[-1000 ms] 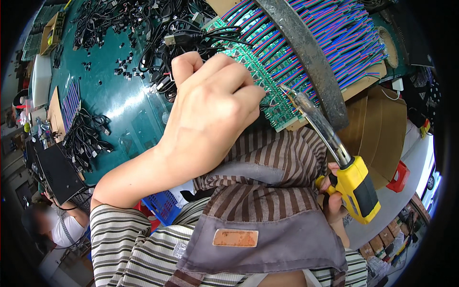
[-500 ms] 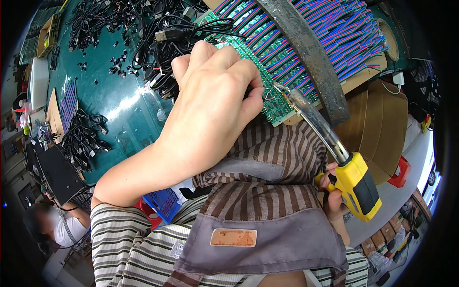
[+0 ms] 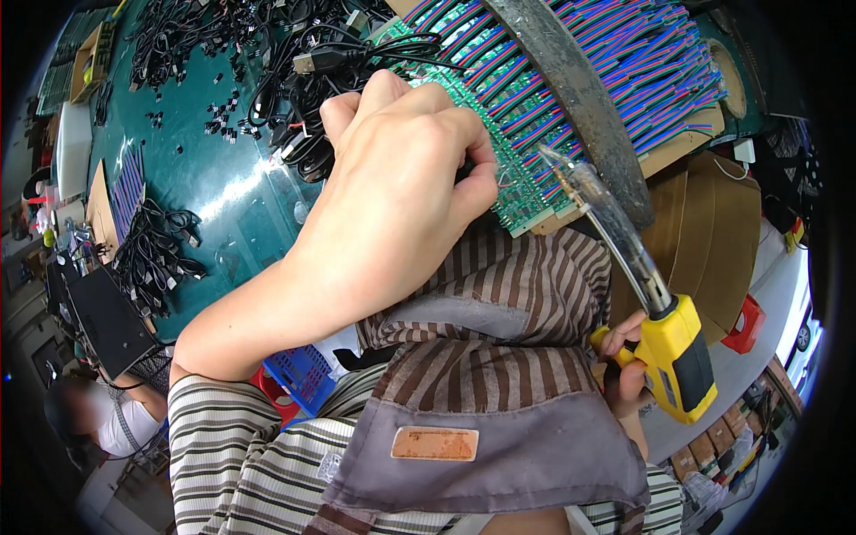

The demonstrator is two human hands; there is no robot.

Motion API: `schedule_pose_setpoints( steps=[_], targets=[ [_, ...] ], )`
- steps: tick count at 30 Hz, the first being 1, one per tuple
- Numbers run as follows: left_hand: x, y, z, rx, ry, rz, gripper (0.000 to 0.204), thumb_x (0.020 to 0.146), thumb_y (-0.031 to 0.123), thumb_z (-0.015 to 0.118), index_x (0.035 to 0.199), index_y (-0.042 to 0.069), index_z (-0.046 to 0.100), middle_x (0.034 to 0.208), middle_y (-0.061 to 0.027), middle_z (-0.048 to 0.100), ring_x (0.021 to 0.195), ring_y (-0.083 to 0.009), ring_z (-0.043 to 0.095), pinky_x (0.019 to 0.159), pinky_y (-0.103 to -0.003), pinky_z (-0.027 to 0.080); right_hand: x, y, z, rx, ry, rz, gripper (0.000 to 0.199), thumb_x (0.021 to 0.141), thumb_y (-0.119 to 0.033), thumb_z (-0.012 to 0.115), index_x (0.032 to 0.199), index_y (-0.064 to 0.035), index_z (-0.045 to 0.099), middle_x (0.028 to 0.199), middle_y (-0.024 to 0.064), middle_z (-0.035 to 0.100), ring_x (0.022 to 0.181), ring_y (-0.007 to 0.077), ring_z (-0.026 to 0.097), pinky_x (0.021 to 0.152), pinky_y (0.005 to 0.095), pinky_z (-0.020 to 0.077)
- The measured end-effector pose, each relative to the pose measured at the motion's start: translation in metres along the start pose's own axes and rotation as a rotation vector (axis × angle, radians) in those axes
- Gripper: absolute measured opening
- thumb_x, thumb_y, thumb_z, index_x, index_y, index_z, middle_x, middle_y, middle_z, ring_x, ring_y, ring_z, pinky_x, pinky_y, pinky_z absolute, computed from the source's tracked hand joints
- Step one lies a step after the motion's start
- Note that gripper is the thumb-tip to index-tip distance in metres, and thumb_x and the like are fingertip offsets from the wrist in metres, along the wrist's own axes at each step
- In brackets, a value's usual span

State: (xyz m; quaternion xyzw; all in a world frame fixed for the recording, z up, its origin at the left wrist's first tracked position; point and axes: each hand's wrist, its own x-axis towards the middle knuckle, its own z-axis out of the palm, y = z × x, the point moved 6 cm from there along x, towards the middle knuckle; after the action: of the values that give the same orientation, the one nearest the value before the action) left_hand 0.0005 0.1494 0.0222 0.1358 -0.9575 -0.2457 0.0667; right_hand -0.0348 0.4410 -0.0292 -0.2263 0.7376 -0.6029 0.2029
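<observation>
One broad green table (image 3: pixel 183 165) spreads across the upper left, its top strewn with things. Next in size is the brown-striped apron (image 3: pixel 499 383) over the person's lap, below the table's near edge. A brown cardboard box (image 3: pixel 700 241) stands open to the right. Rows of blue, red and black wires (image 3: pixel 664 67) fan out from green circuit boards (image 3: pixel 526 196) at the upper right, with a curved dark metal bar (image 3: pixel 588 116) lying across the wires. Black cables (image 3: pixel 192 40) heap up along the far side of the table. The left hand (image 3: pixel 397 169) is at the boards' near left edge, back upward, fingers curled in; what its fingertips pinch, if anything, cannot be told. A yellow-and-black soldering gun (image 3: pixel 638 267) slants up and leftward, its tip over the boards and wires; whether it touches them is unclear. The right hand (image 3: pixel 629 379) is closed around its handle, fingers at the trigger side. Smallest are the loose black connectors (image 3: pixel 223 125), scattered left of the cables near the left hand.
</observation>
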Motion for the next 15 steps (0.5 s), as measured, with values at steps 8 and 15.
schedule_pose_setpoints(
  steps=[8,15],
  targets=[
    [0.0012,-0.003,-0.0008,-0.022,-0.006,-0.004,0.008,0.074,0.013,0.066,0.074,0.006,0.063,0.071,-0.0024,0.051,0.08,-0.0192,0.047,0.081,-0.033,0.031,0.0059,-0.0013,0.0099,0.101,0.016,0.045,0.062,0.086,-0.05,0.06,0.115,0.0025,0.045,0.116,0.0182,0.048,0.061,0.0117,0.049,0.052,0.0255,0.04],
    [-0.0007,0.0004,-0.0013,-0.024,0.023,-0.036,0.007,0.073,0.011,0.067,0.075,0.007,0.063,0.072,-0.0018,0.051,0.08,-0.019,0.046,0.082,-0.033,0.031,0.0088,-0.0042,0.0094,0.109,0.014,0.021,0.061,0.087,-0.05,0.058,0.116,0.0023,0.045,0.118,0.0181,0.048,0.061,0.0118,0.048,0.052,0.0253,0.0392]
  ],
)
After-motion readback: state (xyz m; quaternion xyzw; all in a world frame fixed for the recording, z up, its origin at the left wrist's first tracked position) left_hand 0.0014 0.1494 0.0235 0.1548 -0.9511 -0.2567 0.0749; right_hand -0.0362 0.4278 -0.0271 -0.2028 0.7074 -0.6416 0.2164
